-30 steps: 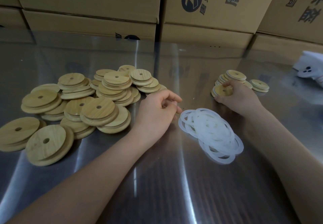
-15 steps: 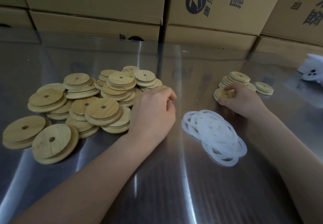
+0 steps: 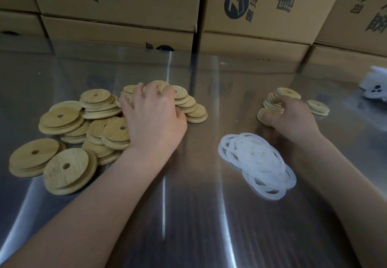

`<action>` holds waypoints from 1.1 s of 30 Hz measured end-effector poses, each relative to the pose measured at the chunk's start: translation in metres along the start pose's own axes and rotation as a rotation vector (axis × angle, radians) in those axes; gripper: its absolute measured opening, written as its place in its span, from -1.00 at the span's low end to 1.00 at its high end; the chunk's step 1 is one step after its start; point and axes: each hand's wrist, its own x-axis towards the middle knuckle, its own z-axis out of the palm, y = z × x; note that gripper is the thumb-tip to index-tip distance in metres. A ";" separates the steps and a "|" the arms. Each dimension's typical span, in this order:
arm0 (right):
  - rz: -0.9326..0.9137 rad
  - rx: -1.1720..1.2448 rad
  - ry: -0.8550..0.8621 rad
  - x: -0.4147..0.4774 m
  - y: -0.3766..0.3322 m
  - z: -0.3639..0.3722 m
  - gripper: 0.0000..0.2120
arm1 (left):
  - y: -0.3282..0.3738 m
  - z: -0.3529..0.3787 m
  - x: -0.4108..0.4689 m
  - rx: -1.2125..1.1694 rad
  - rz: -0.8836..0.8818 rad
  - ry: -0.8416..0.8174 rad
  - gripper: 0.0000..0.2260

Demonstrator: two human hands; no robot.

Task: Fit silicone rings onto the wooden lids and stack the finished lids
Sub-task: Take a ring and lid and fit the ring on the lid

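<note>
**Work surface, head view.** Your left hand (image 3: 154, 119) lies over the heap of round light-wood lids with a centre hole (image 3: 62, 119). The heap spreads across the 9-to-10 o'clock part of the shiny stainless-steel table (image 3: 188, 215). The fingers (image 3: 140, 92) of this hand are spread and bent down onto the topmost lids at the far side of the heap. Whether they clasp one cannot be told.

Your right hand (image 3: 295, 119), at 2 o'clock, curls its fingers round a single wooden lid (image 3: 264, 114). This lid sits low on the table and touches the near-left foot of the small stack of wooden lids (image 3: 290, 93). One separate flat lid (image 3: 317, 107) lies just beside that stack, at its 3 o'clock.

The loose heap of translucent white silicone rings (image 3: 257, 163) lies flat and overlapping between your forearms. It is at 6 o'clock from your right hand and close to that wrist.

Brown cardboard cartons (image 3: 125, 0) wall off the table at 12 o'clock. Each visible face carries a dark-blue round logo (image 3: 236, 3), with a small ® mark beside the middle one. Large dark-blue Chinese characters stand next to it, too slanted by the lens to read with certainty.

A white object with three dark dots (image 3: 374, 88) sits at the table's 3 o'clock edge, partly cut off by the frame.
</note>
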 end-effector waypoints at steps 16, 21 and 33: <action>-0.460 0.203 -0.390 -0.036 -0.046 0.003 -0.88 | -0.007 0.004 0.003 0.026 -0.021 0.016 -0.66; -0.473 0.165 -0.413 -0.037 -0.047 0.003 -0.82 | -0.007 0.007 0.004 0.069 -0.052 0.026 -0.56; -0.466 0.154 -0.417 -0.038 -0.050 0.005 -0.92 | -0.001 0.006 0.003 -0.028 0.064 0.129 -0.41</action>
